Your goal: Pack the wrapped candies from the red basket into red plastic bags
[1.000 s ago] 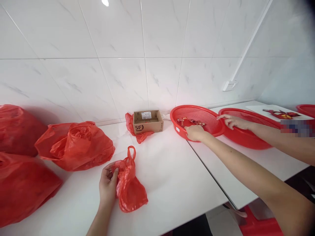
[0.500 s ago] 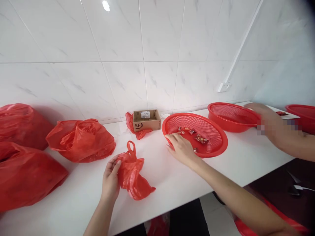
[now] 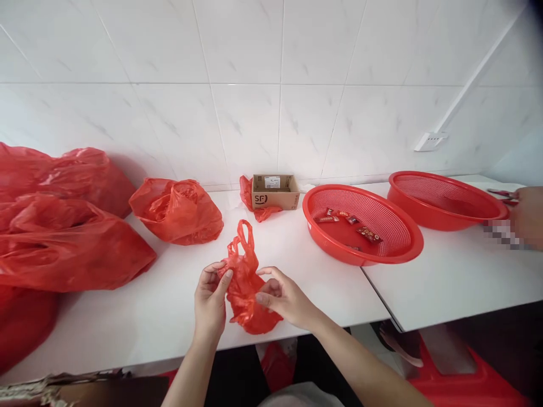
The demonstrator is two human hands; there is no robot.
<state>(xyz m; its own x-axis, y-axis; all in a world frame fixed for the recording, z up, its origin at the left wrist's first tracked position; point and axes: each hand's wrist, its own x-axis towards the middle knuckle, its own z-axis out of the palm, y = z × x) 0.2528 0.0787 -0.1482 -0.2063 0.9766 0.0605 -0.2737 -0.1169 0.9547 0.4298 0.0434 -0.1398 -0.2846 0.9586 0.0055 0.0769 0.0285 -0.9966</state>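
A crumpled red plastic bag [image 3: 250, 317] with its loop handles standing up rests near the table's front edge. My left hand [image 3: 209, 302] pinches its upper left side between thumb and fingers. At the bag's right side is my right hand [image 3: 293, 301], its index finger and thumb apart and its other fingers curled; the thumb overlaps the bag. Right of the hands stands a red perforated plastic basket [image 3: 311, 226], with several small wrapped snack packets [image 3: 369, 234] lying in it.
Full red plastic bags [image 3: 76, 243] crowd the left; another bag [image 3: 178, 212] sits beside them. A small cardboard box [image 3: 275, 199] stands by the wall. At right are a second red basket [image 3: 432, 215] and another person's hand [image 3: 530, 217]. Torn cardboard [image 3: 85, 390] shows at lower left.
My right hand has left the basket's rim and come left to the bag. My left hand still holds the bag. The view has shifted, and the other person's hand is now farther right.
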